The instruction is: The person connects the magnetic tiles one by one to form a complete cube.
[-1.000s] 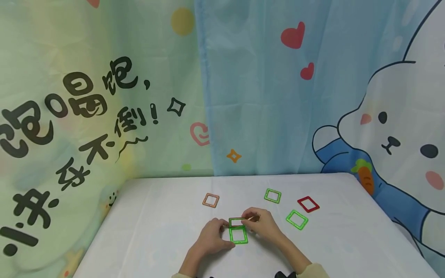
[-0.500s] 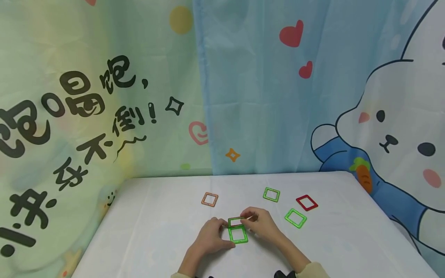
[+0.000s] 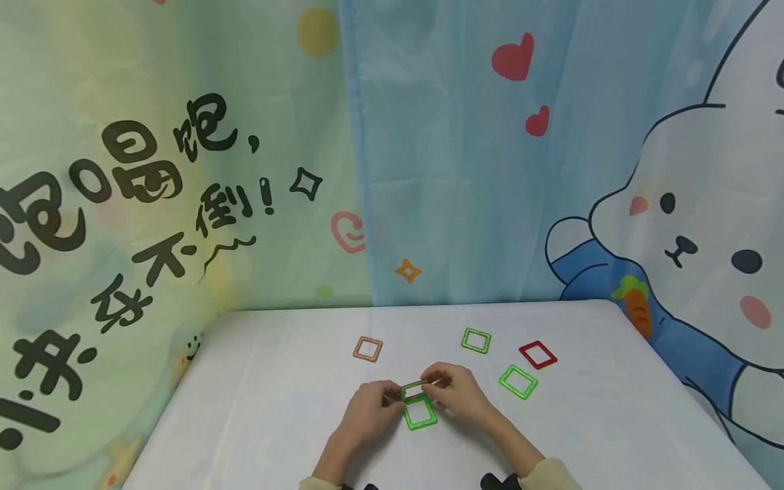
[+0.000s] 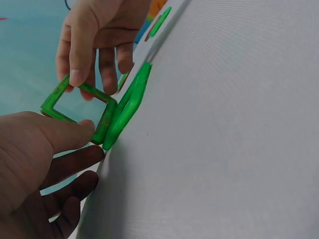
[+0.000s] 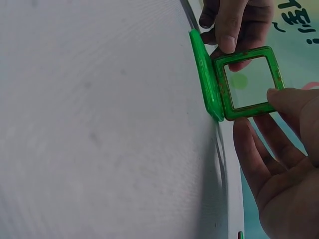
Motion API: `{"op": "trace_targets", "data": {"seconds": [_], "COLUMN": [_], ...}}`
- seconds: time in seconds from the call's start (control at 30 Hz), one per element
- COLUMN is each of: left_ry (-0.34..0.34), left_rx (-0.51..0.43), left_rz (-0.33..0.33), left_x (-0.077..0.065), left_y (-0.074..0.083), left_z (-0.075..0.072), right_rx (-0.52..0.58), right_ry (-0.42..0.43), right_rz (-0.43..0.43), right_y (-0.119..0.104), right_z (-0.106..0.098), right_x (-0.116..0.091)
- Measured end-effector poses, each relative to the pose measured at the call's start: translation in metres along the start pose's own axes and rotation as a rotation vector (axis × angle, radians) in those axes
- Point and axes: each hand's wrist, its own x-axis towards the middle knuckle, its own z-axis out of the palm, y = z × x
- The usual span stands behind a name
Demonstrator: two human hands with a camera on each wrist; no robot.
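Two green square magnetic tiles with open centres are in front of me. One lies flat [image 3: 422,426] on the white table. The other, a raised tile [image 5: 223,89], stands tilted up along the far edge of the flat one, touching it. My left hand [image 3: 370,412] pinches the raised tile's left side between thumb and fingers. On the opposite side, my right hand [image 3: 456,391] pinches it too, thumb on the near face. In the left wrist view the flat tile [image 4: 133,107] shows nearly edge-on. Fingers hide parts of the raised tile's sides.
An orange square tile [image 3: 365,358] lies farther back, left of centre. Toward the back right lie a green tile [image 3: 474,350], a red tile [image 3: 529,359] and another green tile [image 3: 512,390]. A printed curtain [image 3: 453,204] hangs behind the table.
My left thumb has moved up from the flat tile's near corner to the raised tile. The flat tile has turned slightly. My right hand keeps its grip on the raised tile.
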Motion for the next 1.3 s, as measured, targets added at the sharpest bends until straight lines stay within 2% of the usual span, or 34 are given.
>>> {"op": "trace_targets", "data": {"seconds": [0.2,0.37,0.53,0.7,0.9,1.07,1.3], "left_ry": [0.012,0.017,0.022,0.017,0.009,0.013,0.012], "left_rx": [0.013,0.002,0.034,0.045,0.067,0.067,0.059], "left_rz": [0.016,0.034,0.061,0.048,0.038,0.042,0.052], "left_x": [0.0,-0.002,-0.003,-0.004,-0.006,-0.007,-0.006], "left_y": [0.0,0.001,0.002,0.006,0.007,0.007,0.009], "left_z": [0.001,0.001,0.001,0.0,0.0,0.0,-0.001], "right_rx": [-0.015,-0.075,-0.192,-0.315,-0.413,-0.423,-0.419], "right_ry": [-0.007,0.029,0.107,0.203,0.213,0.189,0.188], "right_rz": [-0.01,0.011,0.04,0.098,0.194,0.296,0.384], "right_y": [-0.001,-0.002,0.002,0.008,0.02,0.03,0.044], "right_z": [-0.002,-0.017,-0.047,-0.088,-0.123,-0.134,-0.134], "right_x": [-0.001,-0.006,-0.012,-0.019,-0.035,-0.042,-0.048]}}
